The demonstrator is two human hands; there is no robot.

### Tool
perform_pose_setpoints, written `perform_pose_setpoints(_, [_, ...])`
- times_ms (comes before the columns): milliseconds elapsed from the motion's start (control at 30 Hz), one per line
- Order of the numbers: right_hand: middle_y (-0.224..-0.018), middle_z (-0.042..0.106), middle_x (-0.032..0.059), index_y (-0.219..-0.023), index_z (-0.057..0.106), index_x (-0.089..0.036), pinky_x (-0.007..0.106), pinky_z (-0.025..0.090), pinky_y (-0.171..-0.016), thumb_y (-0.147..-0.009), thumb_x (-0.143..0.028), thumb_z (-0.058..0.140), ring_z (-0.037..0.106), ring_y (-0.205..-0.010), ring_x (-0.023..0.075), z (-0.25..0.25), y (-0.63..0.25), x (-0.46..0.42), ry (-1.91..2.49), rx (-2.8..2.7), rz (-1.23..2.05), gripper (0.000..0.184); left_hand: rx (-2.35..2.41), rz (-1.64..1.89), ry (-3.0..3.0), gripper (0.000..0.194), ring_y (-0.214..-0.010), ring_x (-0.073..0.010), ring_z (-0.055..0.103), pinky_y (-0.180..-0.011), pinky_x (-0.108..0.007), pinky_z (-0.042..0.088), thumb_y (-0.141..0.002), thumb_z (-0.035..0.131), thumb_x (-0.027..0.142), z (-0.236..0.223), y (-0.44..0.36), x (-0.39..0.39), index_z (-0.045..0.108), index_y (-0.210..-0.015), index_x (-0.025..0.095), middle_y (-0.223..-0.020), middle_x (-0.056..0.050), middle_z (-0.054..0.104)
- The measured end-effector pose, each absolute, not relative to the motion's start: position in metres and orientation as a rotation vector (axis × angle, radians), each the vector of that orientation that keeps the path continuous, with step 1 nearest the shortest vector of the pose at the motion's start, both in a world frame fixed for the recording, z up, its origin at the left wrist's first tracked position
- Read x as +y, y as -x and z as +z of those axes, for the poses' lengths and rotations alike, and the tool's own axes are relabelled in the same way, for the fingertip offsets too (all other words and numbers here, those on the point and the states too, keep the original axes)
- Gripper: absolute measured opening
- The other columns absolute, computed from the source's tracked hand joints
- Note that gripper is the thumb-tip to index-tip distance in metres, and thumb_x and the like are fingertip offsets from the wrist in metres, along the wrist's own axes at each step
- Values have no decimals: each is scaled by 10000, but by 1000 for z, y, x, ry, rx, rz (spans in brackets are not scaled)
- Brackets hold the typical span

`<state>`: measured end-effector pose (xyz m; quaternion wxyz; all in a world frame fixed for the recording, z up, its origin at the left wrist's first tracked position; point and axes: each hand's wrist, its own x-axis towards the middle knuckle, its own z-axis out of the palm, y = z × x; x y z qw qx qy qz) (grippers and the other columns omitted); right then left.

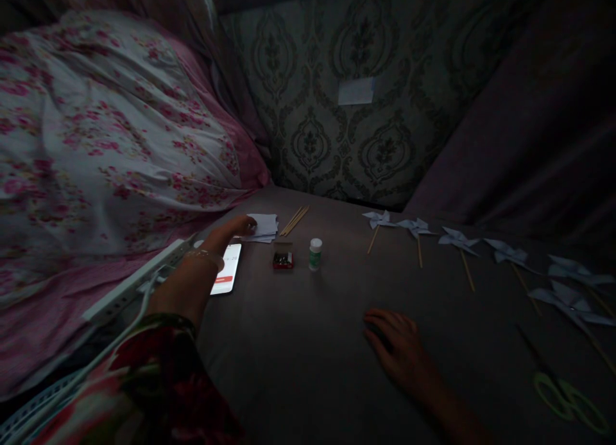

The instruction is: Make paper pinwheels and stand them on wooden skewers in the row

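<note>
My left hand [230, 232] reaches over a lit phone [231, 270] to a small stack of white paper sheets [264, 226]. Its fingertips lie at the stack's left edge, the fingers stretched out; whether they pinch a sheet does not show. My right hand [397, 345] rests on the grey surface, fingers slightly bent and apart from the thumb, with nothing in it. Between the hands stand a small opened box of pins [283, 259] and a white-capped bottle with a green label [314, 255]. Several thin wooden sticks [294, 221] lie beside the paper.
Several paper pinwheels on sticks [459, 241] line the right side of the grey surface [327, 368]. Green-handled scissors [561, 387] lie at the lower right. A white metal rack [137, 281] and floral bedding [120, 130] border the left. Patterned wall [312, 111] stands behind.
</note>
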<state>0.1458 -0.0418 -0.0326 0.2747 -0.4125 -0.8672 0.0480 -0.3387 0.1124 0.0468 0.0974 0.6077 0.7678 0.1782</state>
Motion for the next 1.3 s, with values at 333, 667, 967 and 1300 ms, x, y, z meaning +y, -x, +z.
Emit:
perform_pose_setpoints(333, [-1083,682,92,-1024,663,-245,450,474,-877,-904,-354,487,635,-1011,246,-35,-147,-41,1098,-2321,153,239,2187,226,-1804,326,-896,-213,633,-782,-229,454,-526,695,206,54,341,110,735,-850,210,-940,-37,730])
perform_pose_setpoints(667, [-1080,681,94,-1026,665,-234,455,489,-867,-907,-351,481,631,-1014,251,-37,-148,-40,1105,-2320,169,248,2169,212,-1792,429,-900,-209,640,-722,-213,465,-533,736,361,55,341,104,733,-936,212,-1035,-64,719])
perform_pose_setpoints(967, [-1078,681,95,-1024,654,-235,445,486,-863,-911,-341,475,629,-1009,249,-36,-147,-40,1093,-2310,177,236,2325,130,-1826,389,-1012,-299,608,-848,-334,436,-655,675,513,51,323,116,739,-881,203,-1058,-101,710])
perform_pose_setpoints(1300, [-1072,678,98,-1026,655,-225,430,478,-860,-914,-331,474,626,-1007,241,-36,-146,-40,1094,-2318,178,237,2312,80,-1902,605,-1061,-287,603,-850,-284,443,-650,671,513,34,303,128,661,-1127,140,-1172,-151,654])
